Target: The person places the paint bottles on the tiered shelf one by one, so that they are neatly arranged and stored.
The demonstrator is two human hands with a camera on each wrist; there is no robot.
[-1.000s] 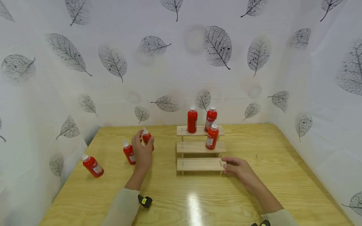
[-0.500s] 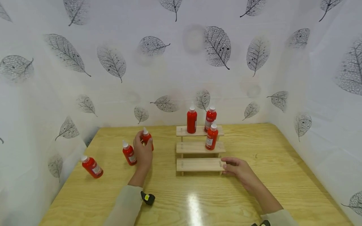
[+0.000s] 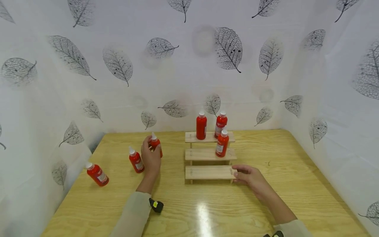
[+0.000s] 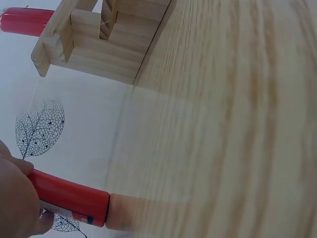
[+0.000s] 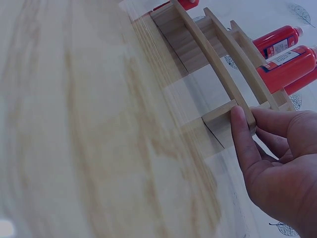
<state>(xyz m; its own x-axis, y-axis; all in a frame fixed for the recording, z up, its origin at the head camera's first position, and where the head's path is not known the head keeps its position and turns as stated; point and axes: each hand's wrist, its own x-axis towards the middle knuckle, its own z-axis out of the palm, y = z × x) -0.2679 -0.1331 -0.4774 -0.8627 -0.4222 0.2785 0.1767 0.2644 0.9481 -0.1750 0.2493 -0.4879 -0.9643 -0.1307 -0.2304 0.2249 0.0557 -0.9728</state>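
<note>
My left hand (image 3: 152,160) grips a red squeeze bottle (image 3: 155,143) with a white pointed cap, left of the wooden three-step stand (image 3: 210,153). In the left wrist view that bottle (image 4: 74,198) has its base at or very near the tabletop. At the stand's right side, my right hand (image 3: 251,179) pinches the end of the lowest step; thumb and fingers show around the board in the right wrist view. Two red bottles, a left one (image 3: 201,126) and a right one (image 3: 220,123), stand on the top step. Another bottle (image 3: 222,144) stands at the right of the middle step.
Close to my left hand a red bottle (image 3: 136,161) stands on the wooden table (image 3: 177,210). Farther left is another red bottle (image 3: 97,174). White curtains (image 3: 189,79) with a leaf print enclose the back and both sides.
My left hand and the bottle in it have shifted slightly to the right, and the left forearm has swung right as well. My right hand and the stand stay in place.
</note>
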